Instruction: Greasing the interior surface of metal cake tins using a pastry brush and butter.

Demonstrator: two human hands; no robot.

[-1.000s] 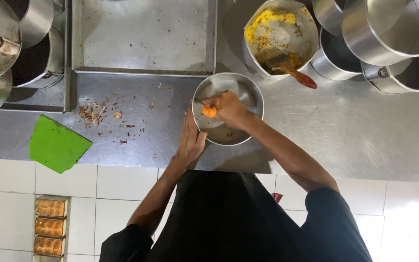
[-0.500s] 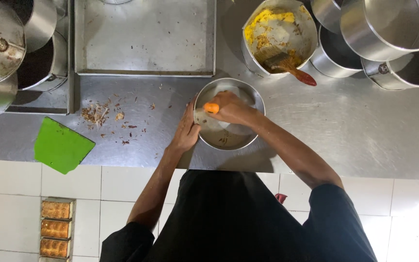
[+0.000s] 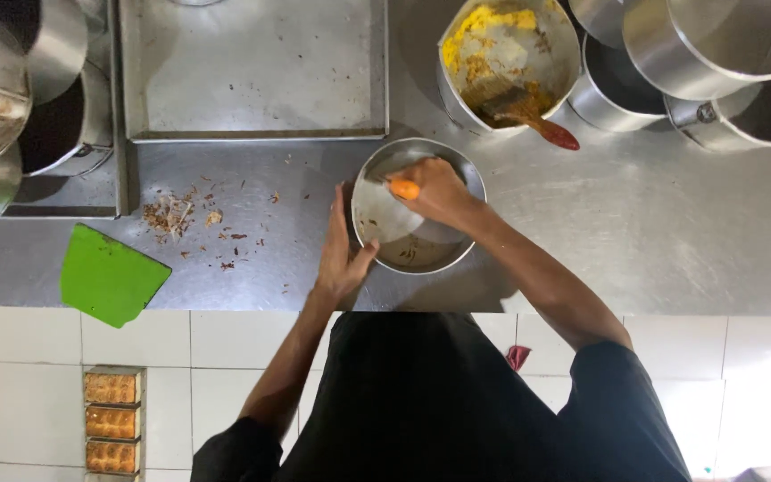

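A round metal bowl (image 3: 418,207) sits on the steel surface (image 3: 653,223), near its front edge. The left hand (image 3: 339,254) is pressed flat against the bowl's left side, fingers (image 3: 337,214) straight and together, holding nothing but bracing the bowl. The right hand (image 3: 439,189) is inside the bowl, fingers curled tight round an orange handle (image 3: 404,189). What is on the end of the handle is hard to tell; it looks like a flat pale blade lying on the bowl's wall. The bowl has only thin brown bits left at the bottom. This looks like the scraping step, with the bowl nearly clean. The next move seems to need the left hand to keep the bowl from sliding while the right drags the tool round the wall. Behind the bowl is a flat tray (image 3: 256,67). Behind it to the right is a pot (image 3: 506,58) of yellow mix with a brush (image 3: 528,112) in it. Left of the bowl lie crumbs (image 3: 176,214), and farther left a green scraper (image 3: 109,275).
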